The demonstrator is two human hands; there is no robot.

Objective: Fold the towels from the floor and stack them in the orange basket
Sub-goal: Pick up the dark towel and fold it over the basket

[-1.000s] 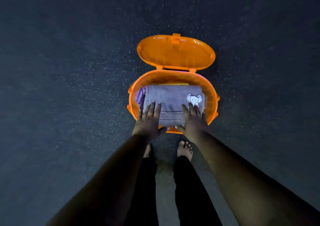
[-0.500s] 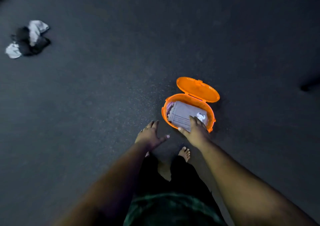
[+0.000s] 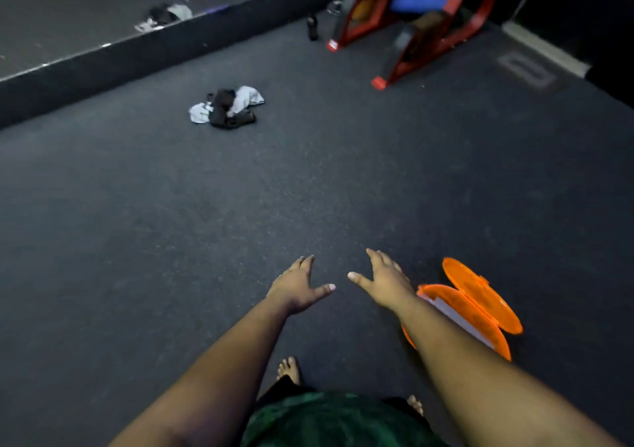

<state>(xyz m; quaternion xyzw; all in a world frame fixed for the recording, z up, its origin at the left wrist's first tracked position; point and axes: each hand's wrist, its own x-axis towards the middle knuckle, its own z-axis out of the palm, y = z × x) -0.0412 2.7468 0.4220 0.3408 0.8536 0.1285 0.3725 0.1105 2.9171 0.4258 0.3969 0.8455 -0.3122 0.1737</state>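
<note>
The person stands on a dark speckled floor (image 3: 171, 240), both arms stretched forward and down. The left hand (image 3: 296, 287) is held out with straight fingers and the thumb spread to the right; it holds nothing. The right hand (image 3: 386, 282) is likewise spread, fingers straight, thumb pointing left toward the other hand, and it holds nothing either. The two hands hang side by side above the bare floor, apart from each other and touching nothing.

The orange basket (image 3: 470, 313) sits on the floor at the near right, just beside and partly behind the right forearm. Its lid (image 3: 480, 294) is swung open and stands to the far right of the rim. Inside it a pale folded towel (image 3: 456, 316) shows as a narrow strip; the forearm hides the rest of the basket's contents.

Well apart from the hands, far to the left of centre, a crumpled heap of cloth (image 3: 226, 107) lies on the floor, with white pieces and black pieces tangled together. How many pieces it holds cannot be told.

Two bare feet show at the near edge, the left foot (image 3: 288, 369) ahead of the right foot (image 3: 415, 405), below a dark green garment (image 3: 336, 422).

At the far side a low dark ledge (image 3: 154, 59) runs across from the left. Far right stands a red frame (image 3: 429, 24) with a blue part on it, and a small dark bottle (image 3: 312, 28) stands on the floor just to its left.
</note>
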